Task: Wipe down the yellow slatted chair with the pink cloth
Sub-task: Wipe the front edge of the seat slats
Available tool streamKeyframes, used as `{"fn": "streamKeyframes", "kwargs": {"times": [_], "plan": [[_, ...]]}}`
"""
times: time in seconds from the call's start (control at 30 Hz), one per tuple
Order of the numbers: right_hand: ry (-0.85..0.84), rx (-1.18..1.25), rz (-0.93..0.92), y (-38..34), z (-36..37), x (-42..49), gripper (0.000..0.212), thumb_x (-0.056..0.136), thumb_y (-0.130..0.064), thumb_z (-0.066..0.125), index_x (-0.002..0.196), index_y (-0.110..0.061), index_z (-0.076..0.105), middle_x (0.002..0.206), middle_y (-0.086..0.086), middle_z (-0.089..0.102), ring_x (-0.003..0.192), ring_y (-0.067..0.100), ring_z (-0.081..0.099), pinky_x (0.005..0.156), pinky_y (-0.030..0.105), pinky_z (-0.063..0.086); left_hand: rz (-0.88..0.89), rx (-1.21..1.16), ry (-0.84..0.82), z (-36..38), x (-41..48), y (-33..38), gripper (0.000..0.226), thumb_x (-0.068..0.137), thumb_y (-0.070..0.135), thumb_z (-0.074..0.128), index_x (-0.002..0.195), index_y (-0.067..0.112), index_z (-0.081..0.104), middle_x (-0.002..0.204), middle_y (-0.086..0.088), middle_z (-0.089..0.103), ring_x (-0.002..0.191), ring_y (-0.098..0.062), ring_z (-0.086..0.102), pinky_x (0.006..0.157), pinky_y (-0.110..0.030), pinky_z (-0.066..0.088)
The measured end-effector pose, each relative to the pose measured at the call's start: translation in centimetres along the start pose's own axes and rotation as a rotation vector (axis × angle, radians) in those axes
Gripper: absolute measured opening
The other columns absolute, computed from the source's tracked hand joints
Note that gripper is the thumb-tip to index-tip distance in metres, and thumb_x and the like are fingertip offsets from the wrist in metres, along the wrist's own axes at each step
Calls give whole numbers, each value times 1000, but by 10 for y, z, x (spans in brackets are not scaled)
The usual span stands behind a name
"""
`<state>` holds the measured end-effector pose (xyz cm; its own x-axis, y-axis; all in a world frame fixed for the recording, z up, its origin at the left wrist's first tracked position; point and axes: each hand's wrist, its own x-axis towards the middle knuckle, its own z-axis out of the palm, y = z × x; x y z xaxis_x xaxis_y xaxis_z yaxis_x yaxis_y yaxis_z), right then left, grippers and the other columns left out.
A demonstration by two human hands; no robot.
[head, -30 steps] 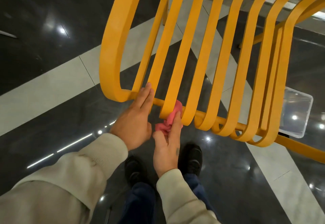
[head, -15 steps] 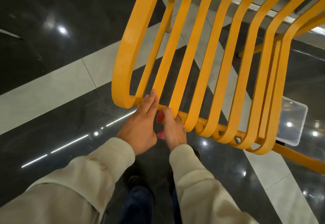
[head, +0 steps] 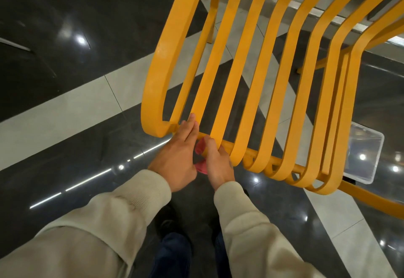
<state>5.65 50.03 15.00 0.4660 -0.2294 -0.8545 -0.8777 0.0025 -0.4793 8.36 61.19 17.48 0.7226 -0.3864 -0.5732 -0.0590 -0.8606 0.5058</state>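
While you looked down through the yellow slatted chair (head: pixel 240 70), both of your hands met at its near edge, where the flat curved slats hook under onto a round yellow crossbar (head: pixel 371 198). Your left hand (head: pixel 175 157) lay flat against that edge. Its fingers (head: pixel 190 131) were straight and pressed together, with the tips touching the base of the second slat just beside the broad outer loop of the frame. It held nothing.

Your right hand (head: pixel 216 164) sat just beside the left one, under the third slat. It gripped the crumpled pink cloth (head: pixel 201 167). The cloth was bunched between the two hands and pushed up against the crossbar, and only two small pink folds showed. One finger (head: pixel 209 144) reached up to the slat's curl. The others were curled round the cloth and mostly hidden, so you could not tell exactly how they lay.

Beige ribbed sleeves (head: pixel 131 201) covered both of your forearms. Below them were dark blue trousers (head: pixel 175 253) and a dark shoe (head: pixel 168 223), both blurred. A clear plastic box (head: pixel 363 153) sat on the floor beyond the chair's right side, seen partly through the slats. The glossy dark tiled floor (head: pixel 65 111) was crossed by pale grey bands and dotted with reflected lights.
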Motion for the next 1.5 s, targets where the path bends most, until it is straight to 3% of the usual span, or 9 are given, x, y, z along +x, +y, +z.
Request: {"fn": "streamKeyframes", "kwargs": {"times": [0.17,0.3,0.43,0.57,0.83,0.93,1.1,1.3,1.5], "plan": [[94,-52,-152,14,-9,-17,20,97,-28,54,114,-28,63,91,-16,62,73,-4,54,56,-5,34,-2,-15,-12,-4,-2,1,94,85,1,54,154,24,-5,156,19,-27,149,-11,10,109,-27,38],[387,-19,-49,53,2,-34,18,94,-36,55,91,-22,68,77,-5,66,76,18,61,65,25,44,0,-66,-2,-5,-2,-1,93,85,0,55,155,26,-2,157,23,-23,147,-11,17,103,-22,38],[218,358,86,77,18,-50,10,87,-25,64,85,-21,73,81,3,75,84,25,71,82,42,58,51,-100,41,-1,-5,-16,91,85,-3,54,154,29,5,156,30,-17,118,-8,51,63,-12,43],[64,391,-61,58,27,-34,14,96,-22,64,108,-22,71,98,1,77,97,19,72,93,41,56,-5,-230,69,2,-9,-33,86,88,-4,49,154,31,7,162,13,11,140,-11,34,103,-24,40],[250,261,-220,20,60,-49,45,104,-24,47,144,-42,43,121,-22,52,95,-18,49,81,-4,36,-61,-297,33,-3,-4,-46,77,89,-1,48,151,36,22,126,-14,57,102,-27,62,87,-46,53],[116,182,-149,10,55,-40,57,98,-16,52,144,-48,40,121,-16,49,110,2,50,99,17,39,-79,-346,10,-2,-3,-51,81,84,-4,47,151,36,25,136,-15,53,116,-32,57,96,-48,49],[-83,36,-105,-2,36,-20,54,66,-13,55,111,-43,56,101,5,57,95,27,59,91,54,53,-122,-378,-24,-1,-5,-50,85,81,3,46,147,49,19,137,-15,53,120,-34,55,101,-48,47],[35,-315,-318,-4,31,-27,32,89,-18,45,117,-32,47,97,0,64,94,26,61,85,45,52,-197,-630,54,6,-7,-45,82,81,-18,42,145,31,38,144,5,48,132,-11,46,109,-27,38],[124,-727,-590,-13,12,-27,8,88,-17,54,91,-24,56,76,-6,58,70,28,60,61,40,52,-257,-740,84,17,12,-52,64,84,-4,47,134,36,52,133,0,61,122,-19,57,107,-43,44]]}}
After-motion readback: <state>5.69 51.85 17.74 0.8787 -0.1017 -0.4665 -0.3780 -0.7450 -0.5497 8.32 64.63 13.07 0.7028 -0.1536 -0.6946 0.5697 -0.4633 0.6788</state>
